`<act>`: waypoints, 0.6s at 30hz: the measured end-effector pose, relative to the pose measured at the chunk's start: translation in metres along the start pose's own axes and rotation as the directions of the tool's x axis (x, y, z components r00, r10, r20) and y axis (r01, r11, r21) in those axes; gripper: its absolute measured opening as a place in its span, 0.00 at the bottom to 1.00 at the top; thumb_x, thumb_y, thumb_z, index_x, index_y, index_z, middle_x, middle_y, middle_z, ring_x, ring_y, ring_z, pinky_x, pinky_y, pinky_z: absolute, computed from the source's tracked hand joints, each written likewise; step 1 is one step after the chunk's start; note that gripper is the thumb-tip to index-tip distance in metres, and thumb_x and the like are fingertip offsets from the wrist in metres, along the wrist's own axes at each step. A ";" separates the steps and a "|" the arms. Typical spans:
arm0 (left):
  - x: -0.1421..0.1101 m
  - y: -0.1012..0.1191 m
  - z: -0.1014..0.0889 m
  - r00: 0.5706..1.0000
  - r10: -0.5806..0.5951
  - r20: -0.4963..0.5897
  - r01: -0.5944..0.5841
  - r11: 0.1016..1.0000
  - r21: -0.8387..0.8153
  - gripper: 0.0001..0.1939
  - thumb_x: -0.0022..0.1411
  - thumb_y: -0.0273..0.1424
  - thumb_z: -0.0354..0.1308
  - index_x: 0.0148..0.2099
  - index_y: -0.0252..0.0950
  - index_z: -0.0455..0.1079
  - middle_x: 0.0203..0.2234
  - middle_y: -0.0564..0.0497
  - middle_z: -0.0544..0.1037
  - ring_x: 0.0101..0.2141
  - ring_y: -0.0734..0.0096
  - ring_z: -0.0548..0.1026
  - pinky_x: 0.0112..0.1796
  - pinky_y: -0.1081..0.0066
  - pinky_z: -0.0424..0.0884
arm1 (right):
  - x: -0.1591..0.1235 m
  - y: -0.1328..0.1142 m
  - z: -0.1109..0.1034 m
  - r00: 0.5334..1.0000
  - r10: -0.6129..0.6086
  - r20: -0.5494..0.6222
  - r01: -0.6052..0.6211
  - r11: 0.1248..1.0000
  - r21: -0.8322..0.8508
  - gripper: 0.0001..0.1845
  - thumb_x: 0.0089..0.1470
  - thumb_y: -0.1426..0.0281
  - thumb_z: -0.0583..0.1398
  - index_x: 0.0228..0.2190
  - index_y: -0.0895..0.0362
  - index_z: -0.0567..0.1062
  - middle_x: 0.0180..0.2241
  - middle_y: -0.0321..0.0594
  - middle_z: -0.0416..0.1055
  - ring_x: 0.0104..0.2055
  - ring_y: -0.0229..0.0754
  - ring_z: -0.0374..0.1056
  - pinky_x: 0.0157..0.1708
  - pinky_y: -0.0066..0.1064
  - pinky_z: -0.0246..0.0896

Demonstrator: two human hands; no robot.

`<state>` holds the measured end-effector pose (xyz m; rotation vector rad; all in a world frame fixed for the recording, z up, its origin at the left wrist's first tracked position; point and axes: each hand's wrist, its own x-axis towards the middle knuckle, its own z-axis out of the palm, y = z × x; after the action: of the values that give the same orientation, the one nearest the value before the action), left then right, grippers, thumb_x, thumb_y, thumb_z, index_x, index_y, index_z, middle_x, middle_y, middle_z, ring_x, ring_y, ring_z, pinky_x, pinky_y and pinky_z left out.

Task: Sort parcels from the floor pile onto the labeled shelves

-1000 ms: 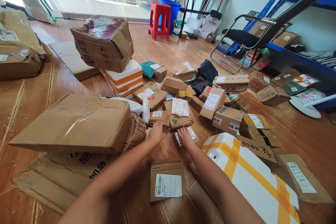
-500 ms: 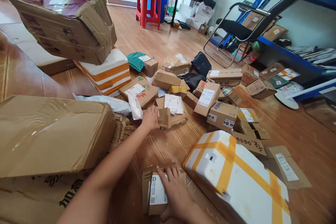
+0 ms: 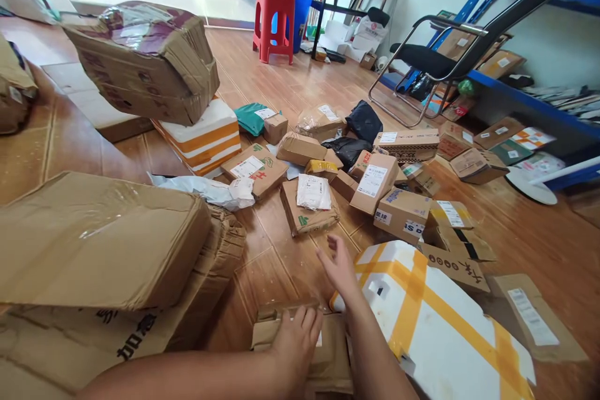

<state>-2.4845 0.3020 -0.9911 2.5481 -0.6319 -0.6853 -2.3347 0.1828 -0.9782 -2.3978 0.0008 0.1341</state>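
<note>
My left hand (image 3: pixel 297 337) reaches down over a small brown cardboard box (image 3: pixel 266 332), with its fingers bent across the top. Beside and partly beneath it are more brown cartons (image 3: pixel 336 350); hand and forearm hide much of this group, so I cannot tell exactly how they stack. My right hand (image 3: pixel 340 262) is raised off the boxes, fingers apart and holding nothing. It is nearest to the white foam box (image 3: pixel 459 325) with yellow tape. Ahead of it on the floor, a flat carton (image 3: pixel 300 219) bears a white parcel (image 3: pixel 314 192).
Large cartons (image 3: pixel 103 237) are stacked on the left. Behind them a crumpled carton (image 3: pixel 154 69) rests on an orange-taped foam box (image 3: pixel 201 137). Several parcels lie scattered ahead. Farther back stand a red stool (image 3: pixel 274 22), a black chair (image 3: pixel 426 61) and a blue shelf (image 3: pixel 497 87).
My left hand has brought the small box from the flat carton back to the cartons near me. My right hand has let go of the labelled box and lifted forward. The view has shifted.
</note>
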 end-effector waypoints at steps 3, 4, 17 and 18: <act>0.018 -0.014 -0.054 0.994 -0.073 -0.081 0.076 0.997 0.024 0.53 0.50 0.58 0.62 0.71 0.35 0.56 0.66 0.30 0.57 0.64 0.21 0.52 0.59 0.25 0.47 | 0.087 -0.025 0.029 0.999 0.012 -0.031 -0.017 0.988 -0.152 0.35 0.54 0.63 0.62 0.58 0.67 0.61 0.58 0.62 0.63 0.62 0.59 0.59 0.62 0.48 0.53; 0.028 -0.025 -0.082 0.980 -0.149 -0.134 0.160 0.984 0.076 0.44 0.57 0.51 0.59 0.69 0.34 0.59 0.67 0.31 0.57 0.65 0.23 0.51 0.60 0.27 0.46 | 0.113 -0.029 0.037 1.000 0.000 -0.024 -0.005 0.977 -0.211 0.39 0.54 0.64 0.63 0.61 0.68 0.57 0.61 0.64 0.58 0.64 0.62 0.55 0.63 0.50 0.50; 0.072 -0.188 -0.207 0.535 -0.647 -0.543 0.621 0.737 -0.267 0.21 0.70 0.25 0.39 0.57 0.35 0.68 0.52 0.35 0.69 0.48 0.47 0.74 0.47 0.51 0.70 | 0.141 0.019 0.021 0.960 -0.141 0.241 0.242 0.852 -0.465 0.10 0.60 0.72 0.58 0.40 0.57 0.78 0.47 0.46 0.74 0.52 0.47 0.65 0.51 0.33 0.57; 0.071 -0.180 -0.206 0.546 -0.640 -0.541 0.584 0.754 -0.302 0.19 0.70 0.26 0.41 0.56 0.35 0.67 0.52 0.36 0.69 0.48 0.49 0.74 0.48 0.52 0.70 | 0.140 0.021 0.016 0.953 -0.137 0.270 0.247 0.869 -0.430 0.08 0.57 0.69 0.61 0.38 0.57 0.79 0.46 0.44 0.75 0.51 0.46 0.66 0.51 0.32 0.58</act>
<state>-2.2603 0.4670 -0.9440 2.6534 0.5536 -0.0059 -2.1976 0.1834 -1.0183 -2.8216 -0.4265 0.3533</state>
